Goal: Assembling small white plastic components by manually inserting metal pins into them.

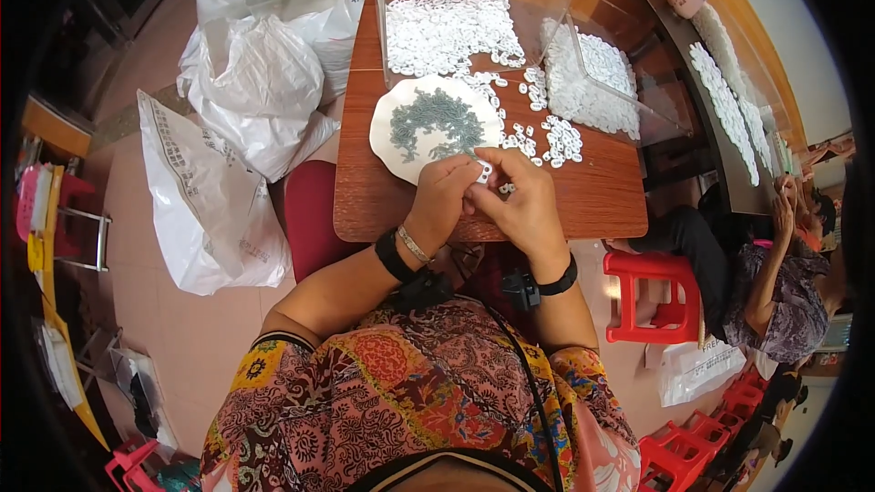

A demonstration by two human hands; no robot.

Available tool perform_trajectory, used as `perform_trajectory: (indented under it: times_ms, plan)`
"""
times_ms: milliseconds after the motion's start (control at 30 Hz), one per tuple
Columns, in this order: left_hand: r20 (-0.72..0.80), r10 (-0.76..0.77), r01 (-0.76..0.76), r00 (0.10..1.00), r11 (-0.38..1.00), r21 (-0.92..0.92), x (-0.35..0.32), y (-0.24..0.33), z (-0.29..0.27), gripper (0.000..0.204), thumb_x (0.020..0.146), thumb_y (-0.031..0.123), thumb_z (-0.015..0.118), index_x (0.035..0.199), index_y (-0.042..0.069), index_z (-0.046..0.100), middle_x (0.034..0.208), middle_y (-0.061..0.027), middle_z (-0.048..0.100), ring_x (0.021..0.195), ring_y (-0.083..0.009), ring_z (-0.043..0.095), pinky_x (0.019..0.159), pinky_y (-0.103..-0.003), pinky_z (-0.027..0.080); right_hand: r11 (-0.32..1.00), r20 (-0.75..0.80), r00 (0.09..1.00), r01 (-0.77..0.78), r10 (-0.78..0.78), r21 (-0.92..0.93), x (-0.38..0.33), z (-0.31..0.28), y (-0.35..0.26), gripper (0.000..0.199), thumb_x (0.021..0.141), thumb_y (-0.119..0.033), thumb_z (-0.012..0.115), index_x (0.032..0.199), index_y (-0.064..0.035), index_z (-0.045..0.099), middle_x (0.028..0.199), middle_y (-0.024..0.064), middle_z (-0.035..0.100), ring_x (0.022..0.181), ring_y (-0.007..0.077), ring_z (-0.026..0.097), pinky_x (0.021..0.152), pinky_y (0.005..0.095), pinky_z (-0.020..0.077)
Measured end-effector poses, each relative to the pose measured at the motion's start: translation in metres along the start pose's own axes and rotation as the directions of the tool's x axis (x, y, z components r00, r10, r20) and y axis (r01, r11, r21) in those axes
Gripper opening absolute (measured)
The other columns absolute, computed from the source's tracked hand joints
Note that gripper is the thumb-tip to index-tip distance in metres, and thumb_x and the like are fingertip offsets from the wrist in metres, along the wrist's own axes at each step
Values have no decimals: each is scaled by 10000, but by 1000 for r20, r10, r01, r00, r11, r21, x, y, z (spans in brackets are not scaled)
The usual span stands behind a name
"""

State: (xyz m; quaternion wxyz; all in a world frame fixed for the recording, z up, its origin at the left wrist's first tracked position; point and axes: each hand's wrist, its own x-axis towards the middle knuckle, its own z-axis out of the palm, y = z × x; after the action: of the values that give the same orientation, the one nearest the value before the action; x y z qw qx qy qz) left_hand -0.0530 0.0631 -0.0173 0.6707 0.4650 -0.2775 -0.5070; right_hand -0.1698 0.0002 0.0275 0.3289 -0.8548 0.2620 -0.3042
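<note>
Just over the near edge of the brown table point(583, 205), my left hand point(444, 196) and my right hand point(527, 205) meet. Both are closed, their fingertips pinching a small white plastic piece point(484, 170) with dark holes. Anything smaller between the fingers is hidden. Directly beyond my hands lies a cream scalloped plate point(387, 141) bearing a heap of small grey-green pieces point(437, 118), perhaps screws. Loose white oval pieces point(561, 141) are scattered to the right of the plate, and a large pile of them point(451, 32) spreads behind it.
A clear-walled box point(592, 82) full of white pieces stands at the table's right. White sacks point(255, 91) crowd the left side. A red stool point(652, 296) stands at right, near another person point(775, 310) seated by a dark table point(674, 36) with more white pieces.
</note>
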Motion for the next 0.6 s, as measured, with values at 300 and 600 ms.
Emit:
perform_trajectory:
  times_ms: [300,600]
  plan:
    - [-23,14,-16,1000,996,-85,-2,-4,-4,262,895,221,483,734,32,567,592,-8,536,477,-72,483,442,-195,369,998,-9,1000,-8,8,-56,-4,6,2,258,759,-41,649,1014,-18,624,821,168,634,711,290,639,623,337,502]
    - [-66,47,-50,997,998,-46,-12,0,-3,248,890,187,464,755,11,575,589,-14,529,482,-80,481,445,-211,365,1000,26,1000,-13,14,-20,-5,9,-7,227,761,-39,637,986,-14,623,831,163,639,731,319,632,633,345,505]
